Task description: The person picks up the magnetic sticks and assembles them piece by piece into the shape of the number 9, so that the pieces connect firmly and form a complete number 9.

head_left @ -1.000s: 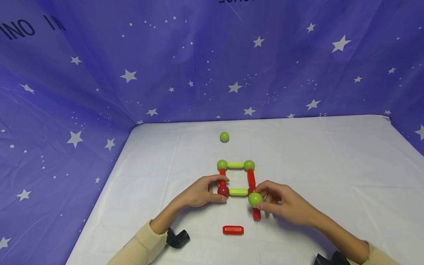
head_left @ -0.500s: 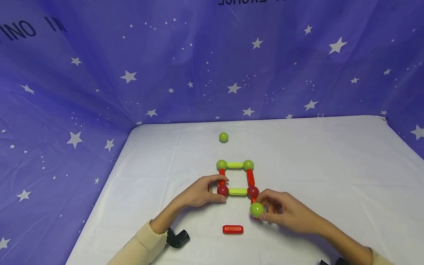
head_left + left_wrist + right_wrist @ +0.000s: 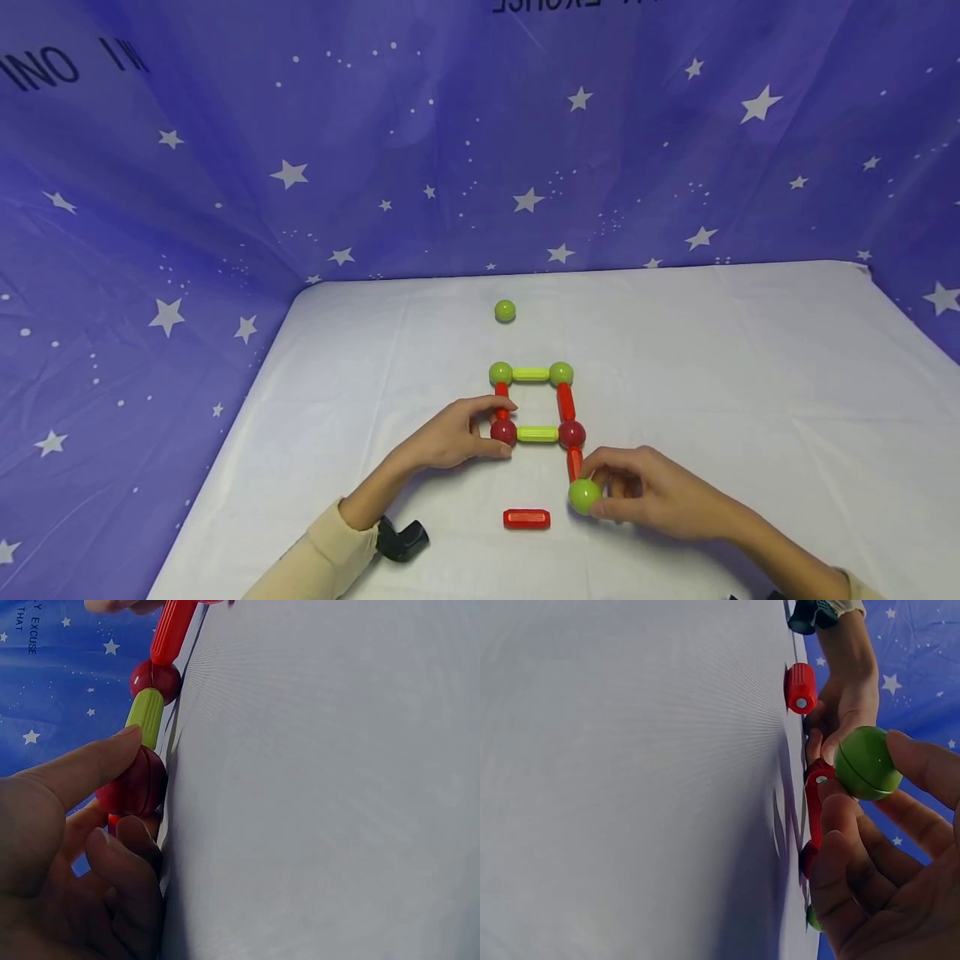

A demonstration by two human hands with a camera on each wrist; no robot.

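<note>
On the white table lies a square of balls and rods: two green balls at the back, two dark red balls in front, joined by yellow-green rods and red side rods. My left hand [image 3: 453, 435] holds the left dark red ball [image 3: 503, 432] between thumb and fingers. From the right dark red ball [image 3: 572, 434], a red rod [image 3: 574, 463] points toward me. At its near end my right hand [image 3: 660, 496] pinches a green ball [image 3: 584, 497]. In the right wrist view this green ball [image 3: 868, 763] appears beside the rod's end; I cannot tell whether they touch.
A loose red rod [image 3: 527, 519] lies in front of the square. One loose green ball [image 3: 506, 311] sits behind it, toward the table's back edge. A purple star-patterned cloth [image 3: 450, 150] hangs behind the white table [image 3: 712, 375].
My right hand has moved toward me with the green ball, from beside the right dark red ball to the red rod's near end. The left hand stays on its ball.
</note>
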